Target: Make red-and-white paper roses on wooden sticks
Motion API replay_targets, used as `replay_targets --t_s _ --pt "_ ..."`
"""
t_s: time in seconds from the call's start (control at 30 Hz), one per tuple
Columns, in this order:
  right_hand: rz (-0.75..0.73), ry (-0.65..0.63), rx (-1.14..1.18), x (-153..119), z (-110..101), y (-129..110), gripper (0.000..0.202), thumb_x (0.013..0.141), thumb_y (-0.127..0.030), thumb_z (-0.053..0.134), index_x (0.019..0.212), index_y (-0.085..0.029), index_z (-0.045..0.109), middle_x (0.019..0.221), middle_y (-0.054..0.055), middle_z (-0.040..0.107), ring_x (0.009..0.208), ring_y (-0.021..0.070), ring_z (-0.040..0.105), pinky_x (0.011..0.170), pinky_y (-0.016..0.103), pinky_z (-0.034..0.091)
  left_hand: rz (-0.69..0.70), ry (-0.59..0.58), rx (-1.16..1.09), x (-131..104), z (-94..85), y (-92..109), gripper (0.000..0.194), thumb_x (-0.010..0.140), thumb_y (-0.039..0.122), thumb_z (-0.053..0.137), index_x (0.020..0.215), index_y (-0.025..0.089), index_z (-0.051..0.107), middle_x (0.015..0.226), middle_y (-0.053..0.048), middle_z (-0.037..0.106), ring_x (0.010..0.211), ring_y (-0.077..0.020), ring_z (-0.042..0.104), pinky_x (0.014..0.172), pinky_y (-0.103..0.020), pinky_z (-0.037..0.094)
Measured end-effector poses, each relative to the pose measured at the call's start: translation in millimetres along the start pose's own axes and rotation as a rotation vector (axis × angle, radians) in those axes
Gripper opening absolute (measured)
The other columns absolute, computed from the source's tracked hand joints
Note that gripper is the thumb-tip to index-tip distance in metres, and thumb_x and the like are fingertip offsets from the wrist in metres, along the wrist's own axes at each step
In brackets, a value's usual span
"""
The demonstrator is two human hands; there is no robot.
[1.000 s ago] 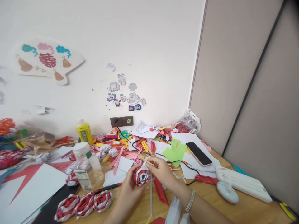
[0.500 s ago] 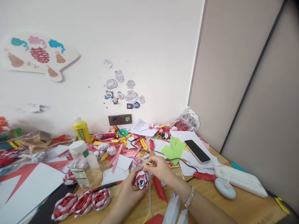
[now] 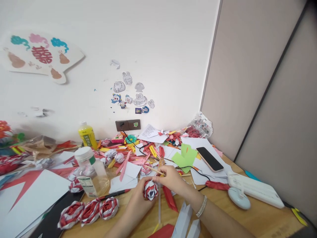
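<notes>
My left hand (image 3: 140, 198) is wrapped round a red and white folded paper flower (image 3: 150, 190), its swirled face turned toward me. My right hand (image 3: 168, 178) pinches a thin wooden stick (image 3: 155, 170), which points up and left above the flower. Its fingertips meet the flower's upper right edge. Below the hands stands a pale translucent rod (image 3: 159, 205) by a red folded strip (image 3: 169, 199). Three more red and white paper flowers (image 3: 89, 212) lie in a row to the left.
A white-lidded clear jar (image 3: 86, 172) and a yellow bottle (image 3: 87, 135) stand at the left. Paper strips and scraps cover the back. At right lie a phone (image 3: 210, 159), green paper (image 3: 184, 158), a mouse (image 3: 239, 198) and a white power strip (image 3: 257, 191). White folded strips (image 3: 182, 219) lie in front.
The right fingertips have shifted slightly closer onto the flower's edge, and the stick has tilted a little. The left hand still holds the flower. The camera view has shifted slightly.
</notes>
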State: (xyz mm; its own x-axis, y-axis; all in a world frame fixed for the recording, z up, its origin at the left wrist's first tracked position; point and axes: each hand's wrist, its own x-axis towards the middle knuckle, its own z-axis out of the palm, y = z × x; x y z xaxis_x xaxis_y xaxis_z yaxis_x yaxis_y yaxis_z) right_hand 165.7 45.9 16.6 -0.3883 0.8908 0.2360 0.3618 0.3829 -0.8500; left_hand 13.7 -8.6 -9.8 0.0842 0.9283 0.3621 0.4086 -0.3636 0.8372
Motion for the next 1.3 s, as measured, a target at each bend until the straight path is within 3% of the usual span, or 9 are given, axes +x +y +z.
replay_targets --t_s 0.37,0.6,1.03,1.3 --pt "-0.074 0.019 0.029 -2 1 -5 0.004 0.068 -0.021 0.061 0.07 -0.017 0.06 0.066 -0.004 0.056 0.063 0.0114 0.05 0.056 0.018 0.035 -0.048 -0.03 -0.052 -1 1.3 5 0.04 0.065 0.016 0.058 0.104 0.02 0.047 0.102 -0.007 0.062 0.093 -0.0221 0.061 0.081 -0.035 0.049" --pt "-0.045 -0.072 0.004 -4 1 -4 0.001 0.067 -0.018 0.057 0.068 -0.017 0.058 0.061 -0.005 0.051 0.058 0.0096 0.045 0.051 0.018 0.031 -0.045 -0.063 0.075 -2 1.2 3 0.053 0.059 0.013 0.062 0.11 0.019 0.048 0.109 -0.01 0.064 0.1 -0.0266 0.06 0.085 -0.039 0.046" --pt "0.037 -0.101 -0.187 -4 -8 -8 0.004 0.067 -0.021 0.056 0.068 -0.018 0.057 0.061 -0.005 0.052 0.057 0.0096 0.047 0.05 0.018 0.028 -0.078 -0.173 0.096 0 -2.2 10 0.042 0.062 0.012 0.058 0.103 0.018 0.052 0.102 -0.007 0.066 0.092 -0.023 0.062 0.08 -0.035 0.048" --pt "0.044 -0.145 -0.118 -1 -9 -2 0.007 0.065 -0.018 0.055 0.071 -0.017 0.058 0.062 -0.005 0.051 0.058 0.0095 0.047 0.05 0.017 0.03 -0.088 -0.168 0.11 1 -0.6 11 0.046 0.061 0.012 0.058 0.106 0.017 0.05 0.108 -0.008 0.064 0.098 -0.0227 0.06 0.085 -0.034 0.045"
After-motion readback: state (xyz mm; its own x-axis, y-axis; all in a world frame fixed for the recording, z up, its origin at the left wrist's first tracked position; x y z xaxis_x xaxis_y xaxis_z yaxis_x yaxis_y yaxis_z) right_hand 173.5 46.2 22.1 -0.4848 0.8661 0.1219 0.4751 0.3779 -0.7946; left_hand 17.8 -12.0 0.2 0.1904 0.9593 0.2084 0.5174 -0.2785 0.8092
